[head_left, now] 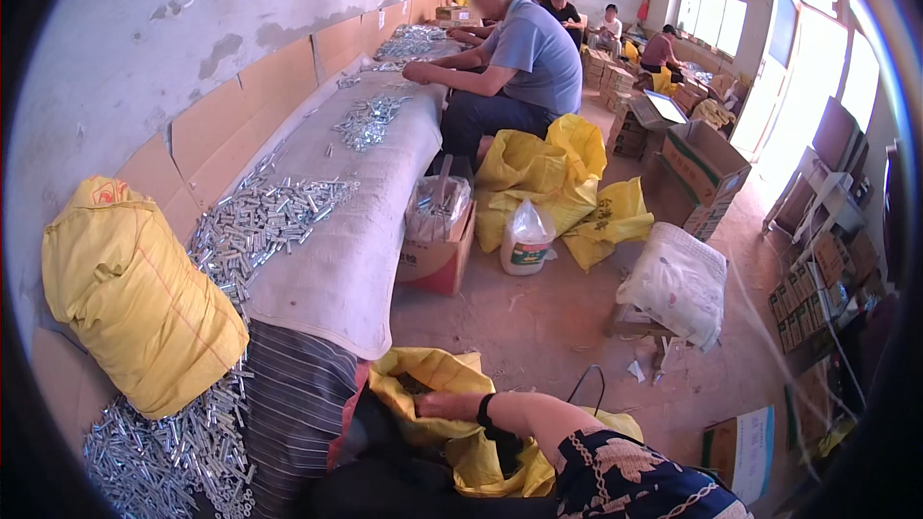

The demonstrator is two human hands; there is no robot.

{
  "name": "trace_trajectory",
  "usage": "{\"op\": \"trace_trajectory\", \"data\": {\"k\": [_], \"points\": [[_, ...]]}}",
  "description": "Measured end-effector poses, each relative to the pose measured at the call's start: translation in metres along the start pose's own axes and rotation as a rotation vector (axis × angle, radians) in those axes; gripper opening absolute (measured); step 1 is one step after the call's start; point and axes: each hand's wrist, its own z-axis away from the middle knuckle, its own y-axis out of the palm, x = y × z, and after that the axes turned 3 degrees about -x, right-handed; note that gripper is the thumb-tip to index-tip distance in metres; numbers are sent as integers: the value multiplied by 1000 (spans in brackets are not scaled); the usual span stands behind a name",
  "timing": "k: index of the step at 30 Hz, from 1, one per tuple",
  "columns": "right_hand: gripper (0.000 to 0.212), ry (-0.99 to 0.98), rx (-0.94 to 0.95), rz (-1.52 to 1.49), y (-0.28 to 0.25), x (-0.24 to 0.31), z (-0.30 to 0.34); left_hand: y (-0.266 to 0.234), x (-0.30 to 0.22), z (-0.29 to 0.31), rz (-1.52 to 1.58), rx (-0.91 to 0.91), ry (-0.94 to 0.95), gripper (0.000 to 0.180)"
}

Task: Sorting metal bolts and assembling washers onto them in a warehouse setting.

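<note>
Yellow sack (pixel 452 373) around right hand (pixel 442 406), mouth spread wide, presumably for access; fingertips hidden, cannot tell whether grasping.

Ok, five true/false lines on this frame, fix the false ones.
1. The right hand reaches into an open yellow sack. True.
2. The right wrist is bare. False: it wears a black band.
3. Metal parts lie on the pale mat. True.
4. The white tub stands on the mat. False: it is on the floor.
5. A bulging yellow bag is at the picture's left. True.
</note>
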Motion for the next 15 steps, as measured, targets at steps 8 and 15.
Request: {"op": "trace_trajectory", "data": {"k": [8,15], "points": [[33,711,-43,-409,-11,70,-45,-61,12,23,390,74,-225,51],[27,1260,-300,-930,-6,8,11,5,-7,4,376,149,-292,51]]}}
